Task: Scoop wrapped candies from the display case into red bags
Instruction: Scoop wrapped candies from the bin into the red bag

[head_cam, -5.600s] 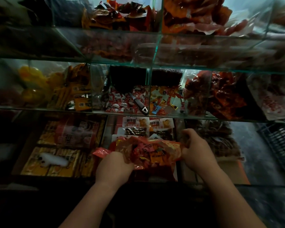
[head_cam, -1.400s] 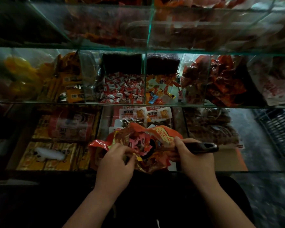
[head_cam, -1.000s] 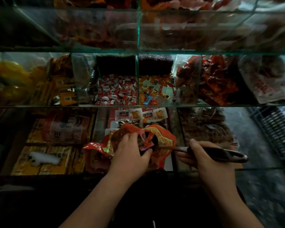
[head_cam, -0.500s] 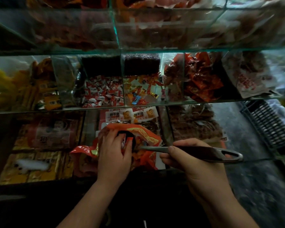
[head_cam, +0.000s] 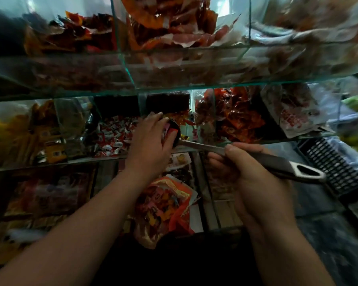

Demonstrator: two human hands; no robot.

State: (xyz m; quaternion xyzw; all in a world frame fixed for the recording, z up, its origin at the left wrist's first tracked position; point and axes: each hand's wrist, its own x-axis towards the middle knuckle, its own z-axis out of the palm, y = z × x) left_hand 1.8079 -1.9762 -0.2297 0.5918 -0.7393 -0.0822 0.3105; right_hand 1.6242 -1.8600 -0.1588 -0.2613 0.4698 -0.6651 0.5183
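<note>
My right hand [head_cam: 254, 174] grips the dark handle of a metal scoop [head_cam: 277, 165] that points left into the middle shelf. My left hand [head_cam: 151, 141] is cupped over the scoop's dark bowl [head_cam: 174, 132], and a pink-red wrapper shows under the palm. The bowl sits at the front of the glass compartments, between the red-and-white wrapped candies [head_cam: 114, 137] and the mixed coloured candies [head_cam: 182, 119]. The red bag [head_cam: 163, 205], bulging with wrapped candies, lies below my hands on the lower level, held by neither hand.
Glass dividers and shelf edges [head_cam: 194, 87] ring the compartments. Red snack packets [head_cam: 236, 118] fill the bin to the right, yellow ones [head_cam: 39, 131] the left. Boxed snacks [head_cam: 50, 195] lie below. A dark plastic crate [head_cam: 335, 168] stands on the floor at right.
My left hand let go of the red bag and rose with the scoop from the bag's mouth up to the candy compartments. The bag stays below. The view has tilted upward.
</note>
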